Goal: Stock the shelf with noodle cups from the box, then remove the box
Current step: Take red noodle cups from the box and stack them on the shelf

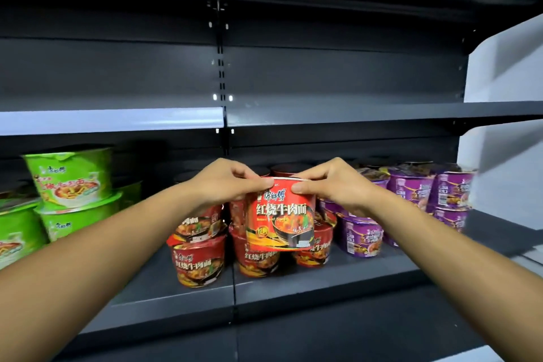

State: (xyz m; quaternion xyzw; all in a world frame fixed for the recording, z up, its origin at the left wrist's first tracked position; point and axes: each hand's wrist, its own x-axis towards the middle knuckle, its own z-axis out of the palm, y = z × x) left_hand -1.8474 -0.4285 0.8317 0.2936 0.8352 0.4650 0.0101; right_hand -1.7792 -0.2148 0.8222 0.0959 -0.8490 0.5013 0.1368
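Left hand (232, 182) pinches the rim of the red cup (280, 214) at 9 o'clock, right hand (332, 185) at 3. Stacked cups (199, 261) sit behind.

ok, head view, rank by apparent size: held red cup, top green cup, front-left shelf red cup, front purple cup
1. held red cup and top green cup: about alike, not ranked; the held one looks nearer the camera.
2. front-left shelf red cup.
3. front purple cup, smallest.

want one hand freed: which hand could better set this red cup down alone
Right hand, probably: thumb on the red cup's face, fingers over its rim; left hand only pinches the rim.
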